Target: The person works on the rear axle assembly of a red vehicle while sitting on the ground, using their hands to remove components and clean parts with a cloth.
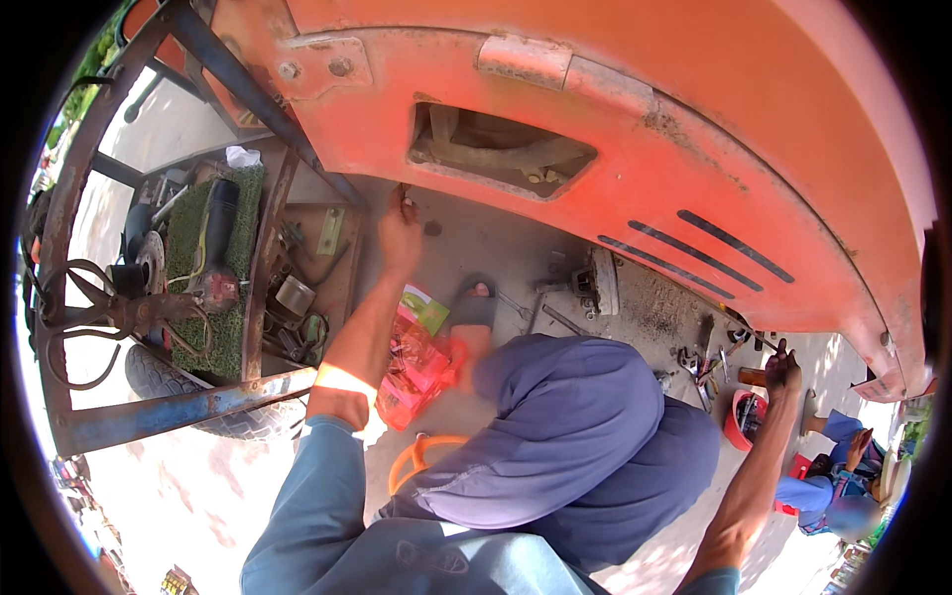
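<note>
Broad orange panel (pixel 645 188), likely heavy and stiff

It spans above the ground (pixel 451 248), beyond the person's knees. Its dusty paint may slip; the lower edge, near both corners, seems the soundest hold. The left hand (pixel 401 233) is raised by the lower left corner, the right hand (pixel 783 375) near the lower right; whether either grasps anything, I cannot tell.
</note>
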`<control>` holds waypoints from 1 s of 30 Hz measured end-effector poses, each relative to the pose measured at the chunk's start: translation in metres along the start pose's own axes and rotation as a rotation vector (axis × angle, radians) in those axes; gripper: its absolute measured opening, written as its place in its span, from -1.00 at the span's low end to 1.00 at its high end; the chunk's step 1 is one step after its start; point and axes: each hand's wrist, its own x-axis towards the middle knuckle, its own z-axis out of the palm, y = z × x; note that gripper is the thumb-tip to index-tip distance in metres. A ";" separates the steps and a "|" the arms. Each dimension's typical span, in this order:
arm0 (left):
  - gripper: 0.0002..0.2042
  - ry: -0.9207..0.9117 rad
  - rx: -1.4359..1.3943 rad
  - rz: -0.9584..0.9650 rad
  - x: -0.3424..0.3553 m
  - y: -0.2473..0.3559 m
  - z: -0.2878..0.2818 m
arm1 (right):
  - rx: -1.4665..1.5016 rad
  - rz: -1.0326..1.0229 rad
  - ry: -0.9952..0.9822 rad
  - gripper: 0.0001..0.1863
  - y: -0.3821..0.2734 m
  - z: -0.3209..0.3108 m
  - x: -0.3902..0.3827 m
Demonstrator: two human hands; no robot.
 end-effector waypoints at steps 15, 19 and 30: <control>-0.63 -0.331 0.301 0.024 0.007 -0.024 -0.026 | -0.177 -0.382 -0.083 -0.74 -0.011 0.026 -0.043; -0.64 -0.604 -0.016 -0.523 -0.025 -0.059 0.001 | -0.206 -0.282 0.023 -0.63 0.027 0.062 -0.092; -0.53 -0.860 0.200 -0.077 -0.051 -0.099 -0.009 | -0.613 0.158 0.306 -0.79 0.265 -0.150 -0.285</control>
